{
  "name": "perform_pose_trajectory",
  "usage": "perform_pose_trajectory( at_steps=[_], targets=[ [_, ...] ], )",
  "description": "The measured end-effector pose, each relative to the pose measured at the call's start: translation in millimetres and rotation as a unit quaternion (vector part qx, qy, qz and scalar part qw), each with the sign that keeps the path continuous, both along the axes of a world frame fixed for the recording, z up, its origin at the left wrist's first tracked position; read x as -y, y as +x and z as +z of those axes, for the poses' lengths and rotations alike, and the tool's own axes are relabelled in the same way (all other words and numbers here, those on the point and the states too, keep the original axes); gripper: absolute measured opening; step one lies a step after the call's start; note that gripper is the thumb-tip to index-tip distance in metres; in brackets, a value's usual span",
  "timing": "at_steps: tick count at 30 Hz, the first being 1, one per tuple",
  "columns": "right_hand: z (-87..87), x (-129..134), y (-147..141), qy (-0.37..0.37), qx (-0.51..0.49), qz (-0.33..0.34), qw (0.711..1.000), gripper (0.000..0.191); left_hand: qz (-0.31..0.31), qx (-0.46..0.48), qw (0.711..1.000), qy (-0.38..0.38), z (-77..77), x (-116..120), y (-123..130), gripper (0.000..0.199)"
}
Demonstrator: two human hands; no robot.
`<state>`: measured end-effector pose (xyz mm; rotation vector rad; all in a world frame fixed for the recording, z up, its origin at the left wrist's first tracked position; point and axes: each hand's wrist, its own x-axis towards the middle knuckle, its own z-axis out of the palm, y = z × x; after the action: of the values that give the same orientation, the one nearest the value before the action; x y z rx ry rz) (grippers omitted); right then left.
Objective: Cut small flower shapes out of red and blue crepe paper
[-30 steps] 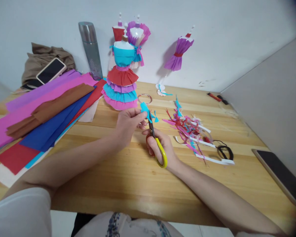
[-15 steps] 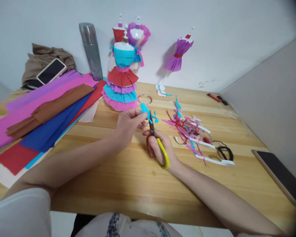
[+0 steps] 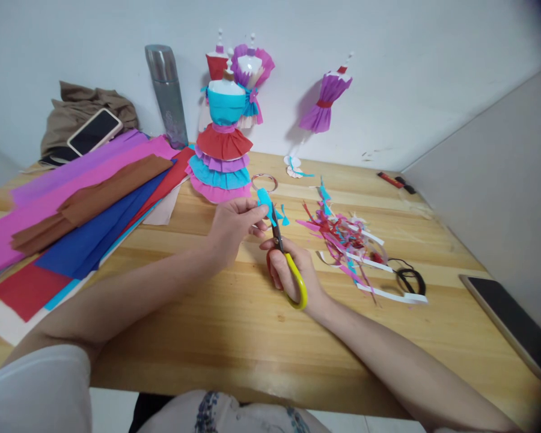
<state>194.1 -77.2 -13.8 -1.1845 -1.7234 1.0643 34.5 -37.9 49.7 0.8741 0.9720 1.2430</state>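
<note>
Between the thumb and fingers of my left hand [image 3: 237, 231] is a small piece of light-blue crepe paper [image 3: 264, 198]. My right hand [image 3: 300, 270] grips scissors [image 3: 297, 279] with yellow and red handles, its fingers in the loops. The dark blades point away from me and meet the right side of the blue paper. A small blue scrap [image 3: 285, 216] lies just right of the blades. Just beyond my left hand stands a mini dress form [image 3: 225, 141] in a tiered blue, red, purple and pink paper dress.
Crepe paper sheets [image 3: 94, 198] fan out at the left, near a phone [image 3: 94, 132] and a grey bottle [image 3: 166, 96]. Paper scraps [image 3: 342, 234] and a black cord coil [image 3: 411, 281] lie right of my hands. More dressed forms, one in purple [image 3: 324, 102], stand by the wall. A tablet-like device [image 3: 507, 319] rests far right.
A cut corner of the blue paper stands out slightly more beside the blades. Both hands keep nearly the same place, and the holds are unchanged.
</note>
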Motion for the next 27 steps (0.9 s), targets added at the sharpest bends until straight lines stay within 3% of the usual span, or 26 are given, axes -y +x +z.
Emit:
perform_pose_trajectory(
  at_steps=[27],
  targets=[
    [-0.1,-1.0,1.6,-0.006,-0.014,0.001,1.0,0.053,-0.035,-0.071,0.997,-0.016,7.4,-4.2,-3.9,0.021]
  ],
)
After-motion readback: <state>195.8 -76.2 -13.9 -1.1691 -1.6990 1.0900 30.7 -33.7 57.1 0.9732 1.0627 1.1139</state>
